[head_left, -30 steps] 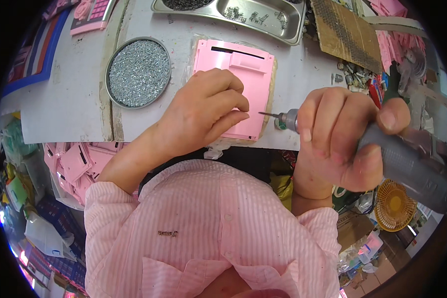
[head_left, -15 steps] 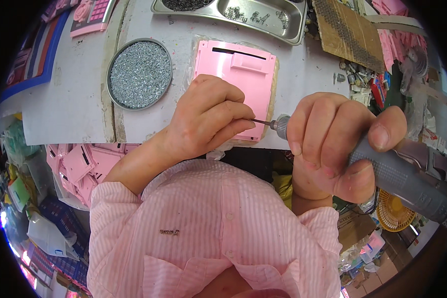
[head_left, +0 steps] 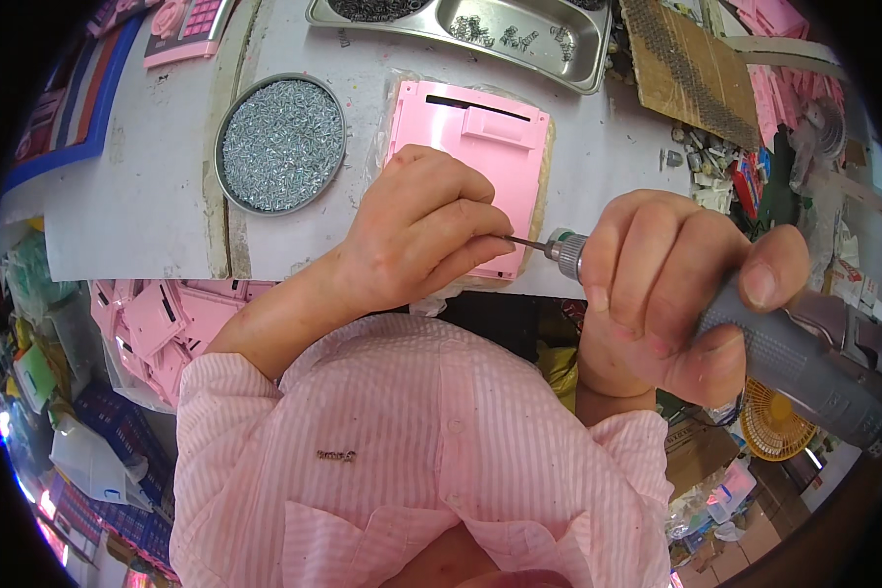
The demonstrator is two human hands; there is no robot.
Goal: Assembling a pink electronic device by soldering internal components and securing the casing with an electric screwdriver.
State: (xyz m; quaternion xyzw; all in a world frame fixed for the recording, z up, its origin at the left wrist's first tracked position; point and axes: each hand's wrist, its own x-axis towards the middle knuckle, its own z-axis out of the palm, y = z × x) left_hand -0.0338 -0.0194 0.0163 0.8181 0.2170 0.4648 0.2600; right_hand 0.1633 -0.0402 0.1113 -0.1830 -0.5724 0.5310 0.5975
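Observation:
My right hand (head_left: 657, 294) is wrapped round a grey electric screwdriver (head_left: 804, 367), its thin bit pointing left. At the bit's tip, the thumb and fingers of my left hand (head_left: 421, 230) are pinched together. Whatever they hold is too small or hidden to make out. Both the bit and my left hand are over the lower part of a pink plastic panel (head_left: 441, 127), which has a dark slot and a raised block near its far edge. The panel lies on a padded, plastic-wrapped base. Left of it stands a round dish (head_left: 219, 147) full of small silvery screws (head_left: 282, 147).
A metal tray (head_left: 583, 69) with small springs stands at the far edge. Right of it lies a cardboard sheet (head_left: 671, 59) with rows of small dark parts, beside scattered small parts. Pink panels (head_left: 152, 318) are heaped below the table's left front edge.
The screwdriver and my right hand have shifted slightly to the right, and my left hand's fingertips moved with the bit. The view has shifted a little too.

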